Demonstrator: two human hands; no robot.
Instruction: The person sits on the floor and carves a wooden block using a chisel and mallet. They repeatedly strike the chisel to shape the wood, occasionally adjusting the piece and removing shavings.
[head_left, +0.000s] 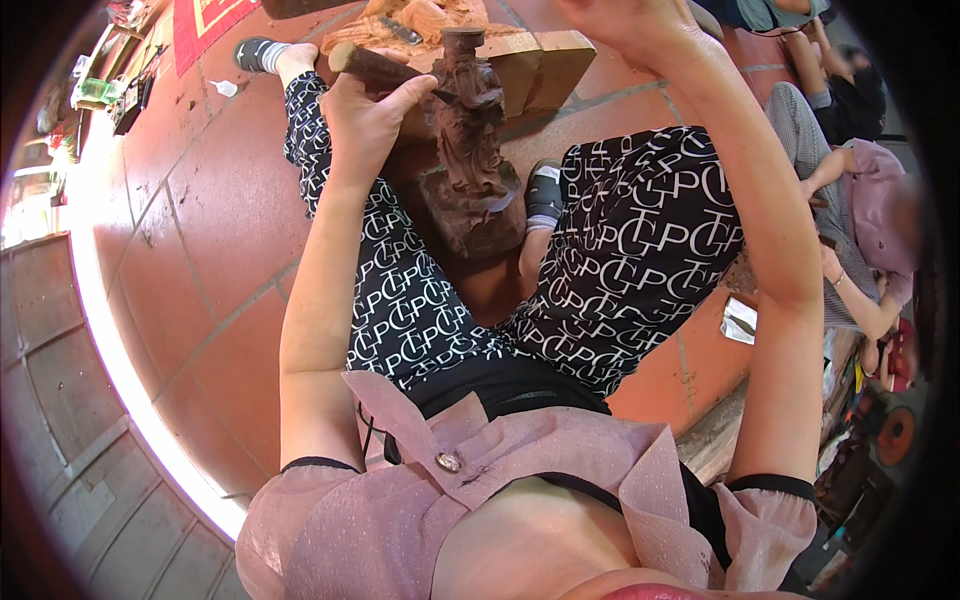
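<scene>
A dark brown carved figure stands upright between my knees on a rough block base. My left hand is closed around a chisel with a thick wooden handle. The round, pale end of the handle points up and left. Its dark tip reaches the upper part of the figure, and whether it touches cannot be told. My right hand is raised at the top edge, to the right of the figure. Its fingers are cut off by the frame, so anything it holds is hidden.
Behind the figure lie a pale wood block and an orange-toned carving with a small tool on it. Right of my leg is a small white packet. People sit at the right. A red mat lies at the far left.
</scene>
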